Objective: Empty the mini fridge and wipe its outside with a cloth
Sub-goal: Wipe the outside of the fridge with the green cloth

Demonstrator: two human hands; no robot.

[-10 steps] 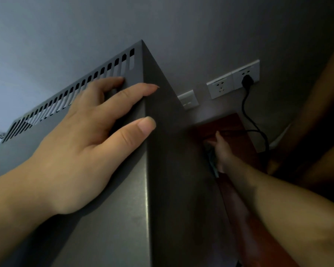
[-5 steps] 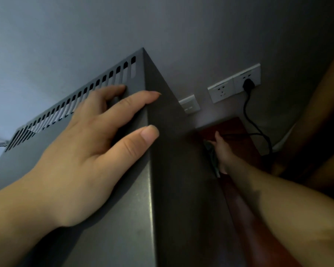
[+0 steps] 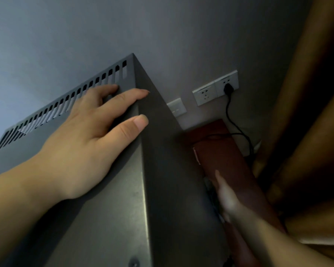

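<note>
A person's left hand (image 3: 81,151) lay flat on the top panel of the grey mini fridge (image 3: 108,218), fingers straight and spread, holding nothing. The fingertips reached the fridge's far right corner, just short of the row of vent slots (image 3: 66,105) running along its rear edge, and the thumb ended at the edge where the top met the right side.

The right hand (image 3: 228,197) was lower down, against the fridge's shadowed right side wall, and blurred. One digit pointed up along the metal. A pale grey sliver of cloth (image 3: 210,191) showed between the hand and the side wall, but the blur made it impossible to tell whether the fingers curled round the cloth or pressed it flat.

The fridge stood close to a grey wall (image 3: 162,26), its rear corner nearly touching it. Beside its right side ran a reddish-brown bench (image 3: 226,157), its far end at the wall. Above that end, a white double socket (image 3: 206,93) was fixed to the wall, with a black plug (image 3: 228,87) in its right-hand outlet. A black cable (image 3: 237,128) dropped from the plug and looped across the far end of the bench. A smaller white switch plate (image 3: 176,107) sat just left of the socket, close to the fridge's edge. Tan curtain fabric (image 3: 307,112) filled the right of the view.
</note>
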